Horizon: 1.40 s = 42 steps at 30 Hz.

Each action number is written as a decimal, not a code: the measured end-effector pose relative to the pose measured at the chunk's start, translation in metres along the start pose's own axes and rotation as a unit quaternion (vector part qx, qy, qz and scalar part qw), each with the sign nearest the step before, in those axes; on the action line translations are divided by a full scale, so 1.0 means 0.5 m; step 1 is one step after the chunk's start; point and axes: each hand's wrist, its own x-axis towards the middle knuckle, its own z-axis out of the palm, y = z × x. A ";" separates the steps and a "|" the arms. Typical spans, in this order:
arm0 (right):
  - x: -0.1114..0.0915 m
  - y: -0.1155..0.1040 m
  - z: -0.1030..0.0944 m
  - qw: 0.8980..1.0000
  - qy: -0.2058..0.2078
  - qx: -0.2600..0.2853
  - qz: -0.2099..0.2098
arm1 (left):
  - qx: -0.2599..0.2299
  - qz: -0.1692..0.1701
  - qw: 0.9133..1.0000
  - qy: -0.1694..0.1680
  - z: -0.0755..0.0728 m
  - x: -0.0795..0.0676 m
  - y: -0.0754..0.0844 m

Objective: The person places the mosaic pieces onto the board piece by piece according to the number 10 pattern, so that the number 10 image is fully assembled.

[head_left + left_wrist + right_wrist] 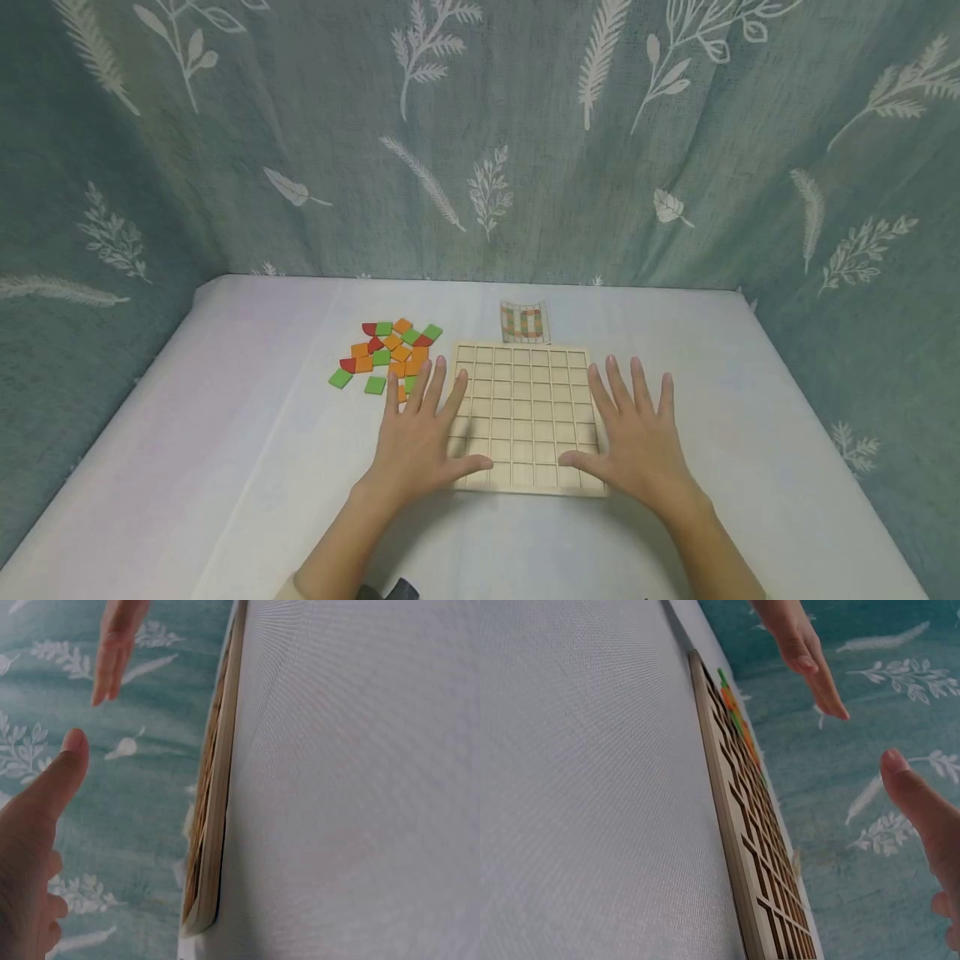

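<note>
A pale wooden grid board with square compartments lies flat on the table, its cells bare. My left hand hovers over the board's left side, fingers straight and spread, thumb pointing inward. On the opposite side my right hand is held the same way, overlapping the right edge in the head view. Both wrist views show the hands raised above the board, holding nothing. To the left are loose flat tiles: green squares, orange squares and red rounded pieces. My left fingertips overlap the nearest tiles in the head view.
Behind the board lies a small printed pattern card with a grid in orange, green and red. A white cloth covers the table. Green leaf-patterned curtains stand at the back and both sides. A dark object shows by the left forearm.
</note>
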 end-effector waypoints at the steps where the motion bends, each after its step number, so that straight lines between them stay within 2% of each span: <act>1: 0.000 0.000 0.000 1.000 0.000 -0.001 -0.001 | 0.000 -0.001 1.000 0.000 0.000 0.000 0.000; 14: 0.000 0.007 -0.009 1.000 -0.016 0.008 0.012 | -0.007 -0.008 1.000 0.013 -0.006 0.000 -0.010; 20: -0.002 0.012 -0.007 1.000 -0.007 0.009 0.011 | -0.023 -0.024 0.999 -0.002 -0.008 -0.001 -0.019; 29: -0.001 0.033 0.008 0.998 0.002 0.055 0.012 | -0.040 -0.057 0.997 -0.018 -0.001 -0.014 -0.042; 37: -0.006 0.058 0.018 0.995 -0.012 0.095 0.018 | -0.063 -0.072 0.995 0.006 0.002 -0.017 -0.071; 42: -0.006 0.064 0.028 0.990 -0.004 0.141 0.008 | -0.071 -0.079 0.993 0.045 0.008 -0.015 -0.099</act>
